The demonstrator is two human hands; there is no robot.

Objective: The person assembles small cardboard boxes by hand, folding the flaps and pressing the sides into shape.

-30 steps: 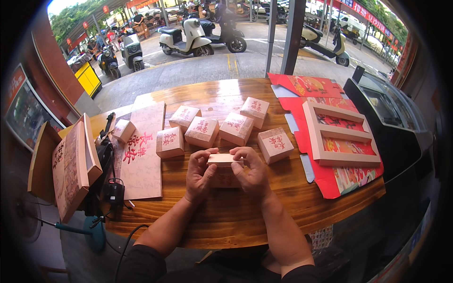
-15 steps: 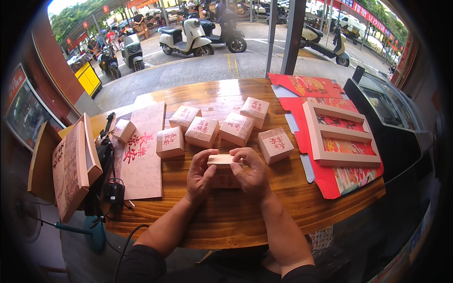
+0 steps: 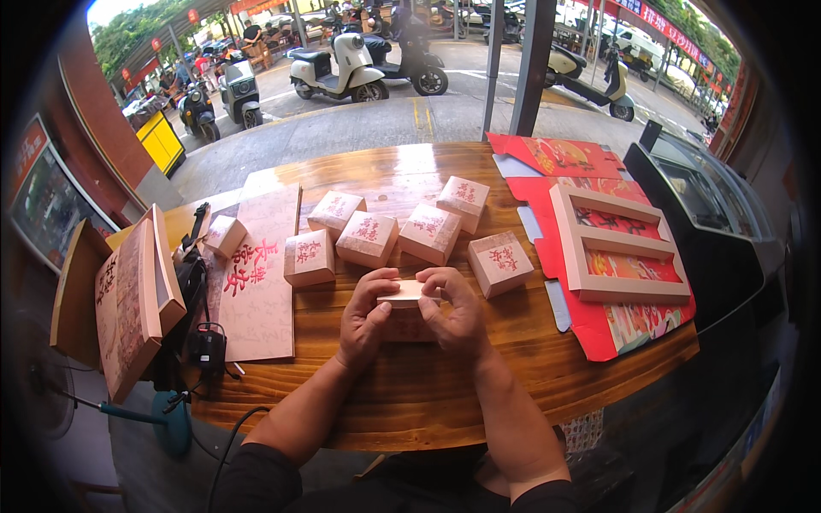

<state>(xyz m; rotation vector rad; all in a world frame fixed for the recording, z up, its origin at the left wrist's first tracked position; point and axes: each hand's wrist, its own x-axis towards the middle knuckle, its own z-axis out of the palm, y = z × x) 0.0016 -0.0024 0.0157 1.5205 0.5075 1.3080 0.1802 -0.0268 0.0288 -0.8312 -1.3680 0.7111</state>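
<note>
Between my hands, near the middle of the wooden table (image 3: 291, 402), is a small pink cardboard box (image 3: 409, 326) with a pale flap standing at its top. My left hand (image 3: 368, 316) pinches the flap's left end with thumb and fingers. At its right end my right hand (image 3: 453, 312) grips in the same way. My hands partly cover the box's sides. Beyond them stand several similar pink boxes with red lettering, the closest being one box (image 3: 368, 239) ahead and another box (image 3: 499, 264) to the right.
On the right, a pink divided frame (image 3: 629, 291) lies on a flattened red carton (image 3: 590, 338). A flat pink printed board (image 3: 265, 325) with a small box (image 3: 224, 236) lies left, beside a black adapter (image 3: 206, 344) and a large opened box (image 3: 137, 299). A glass display case (image 3: 710, 188) stands right.
Almost nothing differs. Both hands keep their grip on the box, and the pale flap between my fingers has tilted slightly and catches more light.
</note>
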